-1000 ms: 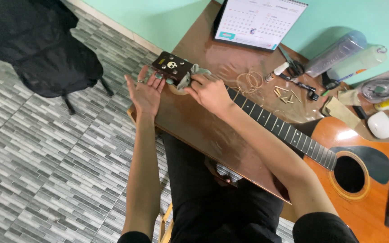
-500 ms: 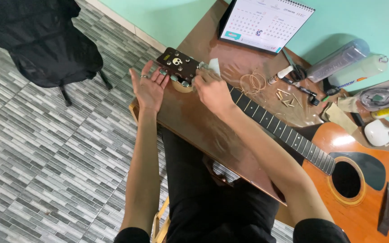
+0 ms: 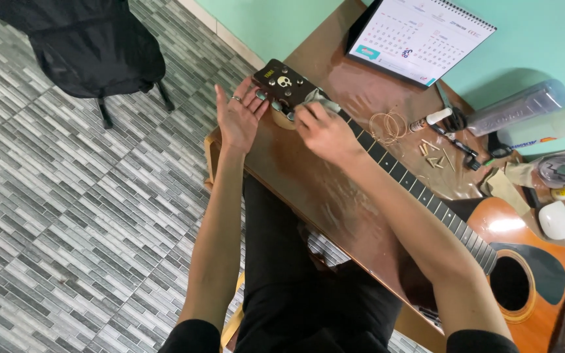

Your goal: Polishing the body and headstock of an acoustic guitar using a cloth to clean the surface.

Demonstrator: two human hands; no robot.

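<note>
Lying across the brown surface (image 3: 308, 189), guitar (image 3: 524, 274) has its dark headstock (image 3: 282, 84) at the far corner, neck running back under the right arm. Left hand (image 3: 238, 119) is spread flat, fingers (image 3: 254, 101) wide, tips touching the headstock's near edge by the tuners; right hand (image 3: 322, 131) presses a pale cloth (image 3: 314, 101) on the neck just below the headstock, fingers curled on it. Calendar (image 3: 420, 39), string coil (image 3: 388, 125), pegs (image 3: 434, 153), bottles (image 3: 524, 111) sit beyond; black chair (image 3: 93, 46) on tiled floor.
</note>
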